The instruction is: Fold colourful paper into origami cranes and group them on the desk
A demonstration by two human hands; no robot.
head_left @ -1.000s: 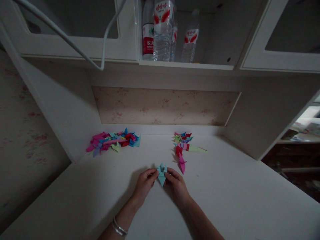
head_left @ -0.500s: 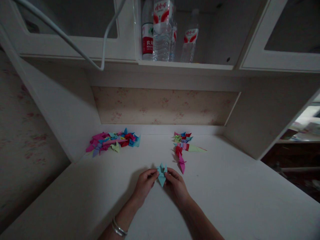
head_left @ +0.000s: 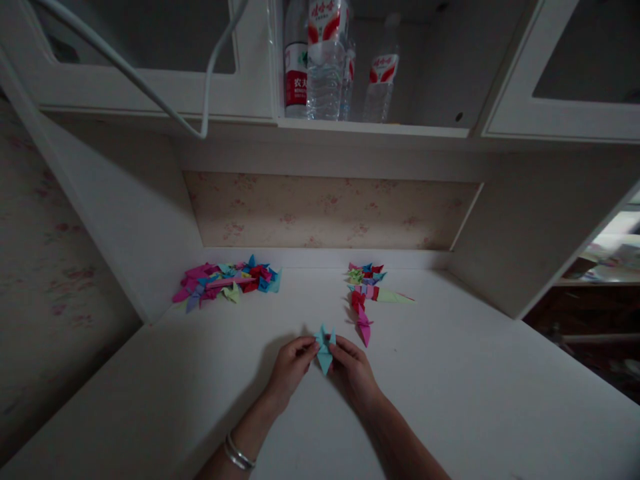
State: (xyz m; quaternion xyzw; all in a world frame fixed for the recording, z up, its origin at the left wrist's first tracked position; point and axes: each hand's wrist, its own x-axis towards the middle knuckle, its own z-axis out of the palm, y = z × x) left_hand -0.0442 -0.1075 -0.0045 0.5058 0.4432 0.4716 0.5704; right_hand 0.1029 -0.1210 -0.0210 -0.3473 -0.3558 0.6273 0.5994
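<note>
A light turquoise origami paper crane (head_left: 325,359) is held just over the white desk, between both hands. Its lower point faces me and several points stick up at the far side. My left hand (head_left: 291,365) pinches its left edge between thumb and fingers; a silver bracelet circles that wrist. On the opposite edge, my right hand (head_left: 354,368) grips the paper the same way, and its fingertips behind the paper are partly hidden. Beyond the right hand lies a pink paper crane (head_left: 365,325), at the near end of a line of folded pieces.
A heap of colourful folded paper (head_left: 227,283) lies at the back left of the desk (head_left: 210,400). More folded pieces (head_left: 367,283) lie back right. Overhead, a cabinet shelf (head_left: 373,129) holds plastic bottles (head_left: 325,80), and a white cable (head_left: 150,93) hangs at upper left.
Almost nothing differs. Both hands keep their pinch on the turquoise paper, whose upper points look slightly shifted; the whole view has moved a little.
</note>
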